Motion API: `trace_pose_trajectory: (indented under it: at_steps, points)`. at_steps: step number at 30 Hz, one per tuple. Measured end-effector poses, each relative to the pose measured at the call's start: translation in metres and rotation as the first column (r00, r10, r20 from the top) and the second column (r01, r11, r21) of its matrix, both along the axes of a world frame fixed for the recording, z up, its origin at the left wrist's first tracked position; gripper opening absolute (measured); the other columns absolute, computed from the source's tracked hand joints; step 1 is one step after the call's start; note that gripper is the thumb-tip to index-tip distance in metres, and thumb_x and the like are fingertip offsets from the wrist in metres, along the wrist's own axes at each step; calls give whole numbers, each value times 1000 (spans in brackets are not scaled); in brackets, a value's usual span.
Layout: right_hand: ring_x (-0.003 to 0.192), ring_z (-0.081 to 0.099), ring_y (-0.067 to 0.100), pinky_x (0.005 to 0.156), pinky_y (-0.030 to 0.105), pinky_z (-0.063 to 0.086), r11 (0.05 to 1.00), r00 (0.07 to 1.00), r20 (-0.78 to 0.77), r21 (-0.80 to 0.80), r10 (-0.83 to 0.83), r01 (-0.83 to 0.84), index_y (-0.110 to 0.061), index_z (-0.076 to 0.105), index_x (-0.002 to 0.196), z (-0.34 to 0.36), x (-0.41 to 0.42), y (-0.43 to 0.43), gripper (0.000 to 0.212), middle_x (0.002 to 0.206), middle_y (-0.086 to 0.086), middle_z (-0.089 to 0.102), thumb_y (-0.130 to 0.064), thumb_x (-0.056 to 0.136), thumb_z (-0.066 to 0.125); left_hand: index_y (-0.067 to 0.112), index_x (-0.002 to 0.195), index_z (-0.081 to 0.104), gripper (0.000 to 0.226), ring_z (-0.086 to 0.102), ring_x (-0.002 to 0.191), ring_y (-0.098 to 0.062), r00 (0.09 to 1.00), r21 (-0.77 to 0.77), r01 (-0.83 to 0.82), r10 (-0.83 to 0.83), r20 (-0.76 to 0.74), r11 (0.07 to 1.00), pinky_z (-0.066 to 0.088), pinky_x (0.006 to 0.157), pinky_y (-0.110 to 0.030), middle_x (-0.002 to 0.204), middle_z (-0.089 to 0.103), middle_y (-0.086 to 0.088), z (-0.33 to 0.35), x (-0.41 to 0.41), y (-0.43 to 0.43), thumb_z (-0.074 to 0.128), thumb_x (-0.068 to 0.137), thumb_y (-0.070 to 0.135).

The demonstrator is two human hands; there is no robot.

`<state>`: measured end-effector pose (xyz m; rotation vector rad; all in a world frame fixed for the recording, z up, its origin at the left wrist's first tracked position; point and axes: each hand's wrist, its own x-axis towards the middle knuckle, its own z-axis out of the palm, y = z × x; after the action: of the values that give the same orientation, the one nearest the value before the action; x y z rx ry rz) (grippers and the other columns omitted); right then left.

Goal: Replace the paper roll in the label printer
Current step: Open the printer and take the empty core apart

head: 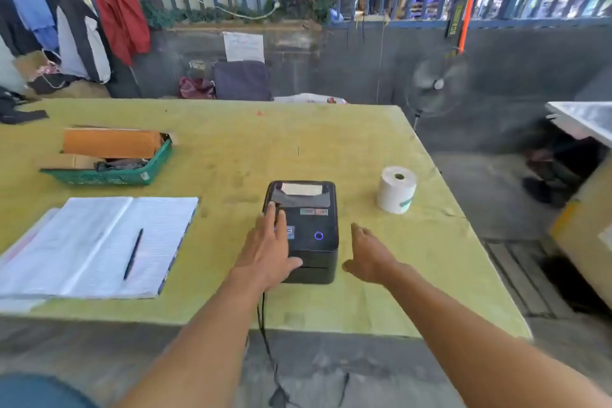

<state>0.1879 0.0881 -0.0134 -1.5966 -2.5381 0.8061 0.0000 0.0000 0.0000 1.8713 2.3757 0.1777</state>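
A black label printer (311,228) sits near the front of the yellow-green table (231,149), lid closed, with a blue ring light lit and a strip of white paper showing at its far slot. My left hand (270,248) lies flat on the printer's left side, fingers spread, thumb along its front edge. My right hand (369,253) hovers open just right of the printer, not touching it. A white paper roll (396,189) stands upright on the table further back on the right, apart from both hands.
An open notebook (99,242) with a pen (133,253) lies at the left. A green basket (112,169) with cardboard boxes stands behind it. The printer's black cable (265,334) drops over the front edge. A fan (437,84) stands beyond the table's right corner.
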Motion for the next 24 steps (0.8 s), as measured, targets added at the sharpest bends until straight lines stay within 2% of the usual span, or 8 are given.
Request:
trace_pose_trajectory:
  at_steps: [1,4,7,9,15,20,22,24]
  points:
    - [133,43,37,103,41,42,999,1000,-6,-39,-12,12,-1,27,145,-9,-2,-6,73,148,19,39,-17,87,68,5,154,-5,100,1,148,-37,1000,-69,-26,25,-10,997,18,119,-43,159,-20,-21,-10,0,0,57,91,52]
    - [128,49,34,99,38,44,993,987,-148,-107,-56,41,-8,37,142,-41,-12,-11,65,141,14,52,-21,87,70,15,155,-3,89,9,145,-42,991,-72,-109,114,70,991,27,115,-47,159,-13,-26,-36,-7,5,53,95,47]
    - [112,61,27,91,39,51,966,905,-352,-182,-239,184,-20,50,134,-58,-25,-9,53,129,3,64,-21,85,71,23,155,15,74,20,143,-38,968,30,-146,136,212,989,34,110,-44,160,-1,-21,-44,-15,9,56,95,41]
    - [107,63,25,88,38,52,958,863,-418,-165,-283,234,-21,56,129,-64,-32,-9,50,121,1,67,-21,82,75,25,153,24,72,23,142,-38,965,96,-129,103,241,987,33,111,-44,159,6,-22,-45,-21,7,59,93,43]
    - [118,52,23,92,31,43,963,859,-442,-52,-259,264,-23,43,144,-74,-37,-9,77,120,1,51,-22,76,81,29,151,33,76,33,136,-46,969,105,-80,53,242,991,34,109,-47,149,28,-35,-53,-36,7,63,86,53]
    - [117,47,15,89,32,43,975,879,-431,-13,-205,222,-32,32,150,-70,-35,-3,95,121,-8,56,-23,72,84,29,150,34,78,40,132,-45,975,125,-56,27,222,991,39,105,-45,144,35,-35,-55,-41,8,62,84,58]
    - [119,51,17,93,35,45,977,887,-418,-4,-195,213,-31,33,148,-67,-33,0,94,131,-8,57,-27,70,85,28,150,35,77,41,132,-44,975,151,-42,7,224,988,41,104,-44,143,37,-33,-53,-42,8,62,84,58]
    - [111,57,18,90,36,49,977,898,-395,0,-195,212,-31,34,146,-60,-30,3,93,128,-5,61,-34,68,86,28,149,37,77,42,132,-41,974,168,-26,-13,226,985,42,103,-43,142,38,-31,-51,-45,8,61,84,59]
